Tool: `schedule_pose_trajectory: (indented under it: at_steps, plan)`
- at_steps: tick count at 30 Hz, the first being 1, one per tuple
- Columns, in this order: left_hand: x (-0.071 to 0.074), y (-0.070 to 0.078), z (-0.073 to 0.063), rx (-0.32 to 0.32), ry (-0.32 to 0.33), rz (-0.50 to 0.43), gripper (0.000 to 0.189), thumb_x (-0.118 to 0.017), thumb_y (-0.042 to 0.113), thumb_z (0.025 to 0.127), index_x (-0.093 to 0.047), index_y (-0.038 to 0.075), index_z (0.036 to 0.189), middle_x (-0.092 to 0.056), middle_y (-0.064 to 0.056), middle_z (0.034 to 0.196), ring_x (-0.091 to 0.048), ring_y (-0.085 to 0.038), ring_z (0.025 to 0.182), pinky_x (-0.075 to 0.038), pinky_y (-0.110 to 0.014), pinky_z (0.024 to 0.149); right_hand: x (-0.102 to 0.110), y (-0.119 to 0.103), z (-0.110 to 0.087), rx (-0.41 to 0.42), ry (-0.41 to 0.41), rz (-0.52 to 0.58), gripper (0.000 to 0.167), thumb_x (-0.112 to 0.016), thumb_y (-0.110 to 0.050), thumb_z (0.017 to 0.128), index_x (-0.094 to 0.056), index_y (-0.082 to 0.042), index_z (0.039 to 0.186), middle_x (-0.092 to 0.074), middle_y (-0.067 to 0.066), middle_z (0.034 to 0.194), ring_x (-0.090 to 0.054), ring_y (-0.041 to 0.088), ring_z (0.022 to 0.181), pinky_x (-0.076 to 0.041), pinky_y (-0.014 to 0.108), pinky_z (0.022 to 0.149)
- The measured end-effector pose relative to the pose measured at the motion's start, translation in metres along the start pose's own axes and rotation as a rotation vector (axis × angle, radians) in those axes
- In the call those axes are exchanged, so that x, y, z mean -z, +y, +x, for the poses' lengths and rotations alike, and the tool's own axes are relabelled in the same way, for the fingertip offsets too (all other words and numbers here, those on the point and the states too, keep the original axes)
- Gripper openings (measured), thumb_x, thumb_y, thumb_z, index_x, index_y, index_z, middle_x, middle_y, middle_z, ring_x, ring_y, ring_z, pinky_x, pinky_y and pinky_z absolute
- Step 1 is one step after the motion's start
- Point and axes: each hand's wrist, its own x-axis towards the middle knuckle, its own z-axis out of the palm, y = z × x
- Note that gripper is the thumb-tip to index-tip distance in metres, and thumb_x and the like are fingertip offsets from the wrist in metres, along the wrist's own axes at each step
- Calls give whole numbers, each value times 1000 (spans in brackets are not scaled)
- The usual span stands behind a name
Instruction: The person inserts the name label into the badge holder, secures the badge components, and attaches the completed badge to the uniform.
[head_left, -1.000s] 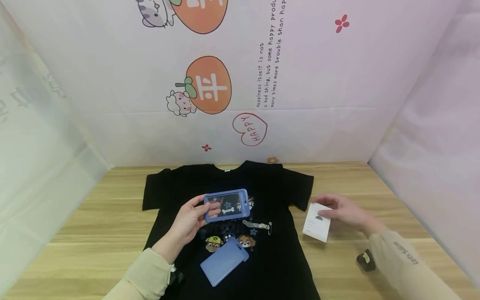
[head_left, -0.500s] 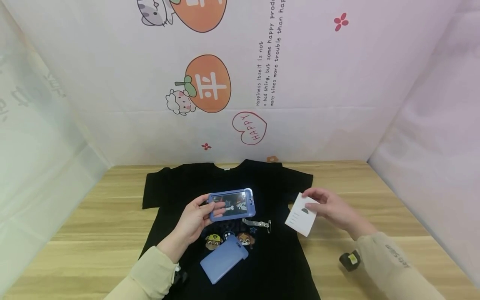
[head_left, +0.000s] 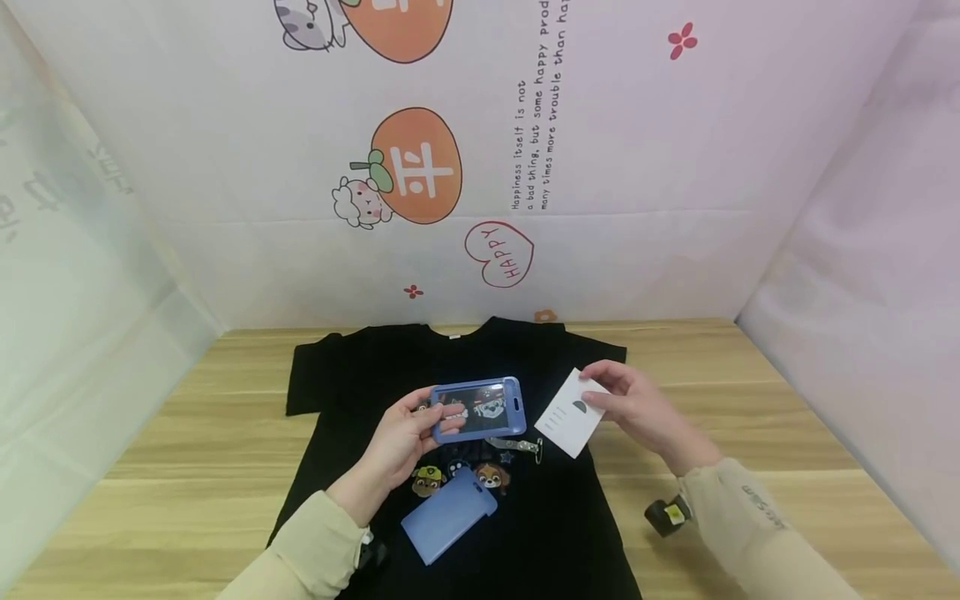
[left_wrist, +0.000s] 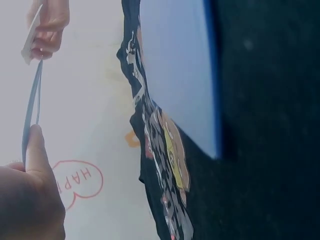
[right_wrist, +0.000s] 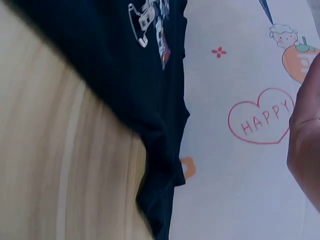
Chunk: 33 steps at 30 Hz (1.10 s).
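Observation:
My left hand grips the left end of a blue badge-holder frame, thumb in front and fingers showing through its window. In the left wrist view that frame appears edge-on. Just to its right, my right hand pinches a white card by its upper corner; a dark half-round mark and small lines are printed on it. Below them a blue badge-holder back piece lies on a black T-shirt. A clear strap clip with a safety pin rests on the shirt, partly behind the frame.
The T-shirt is spread on a wood-grain table, its print of cartoon dogs facing up. A white printed curtain closes off the back, with white cloth at both sides. A small black device sits at the right wrist.
My right hand has brought the white card leftward over the shirt, close to the frame, tilting it more. My left hand has shifted the frame slightly right. The back piece has stayed put.

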Motion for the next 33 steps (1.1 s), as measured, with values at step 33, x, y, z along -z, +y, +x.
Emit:
schedule_pose_trajectory:
  at_steps: [33]
  plan:
    - [-12,-8,-4,15,-43,-33,35,-39,7,101,-41,1,135,-63,-19,120,-69,-11,90,-54,-29,85,-38,-4,8,-76,239,-291,42,-30,5,90,-54,10,124,-46,27,133,-57,26,99,-56,31,80]
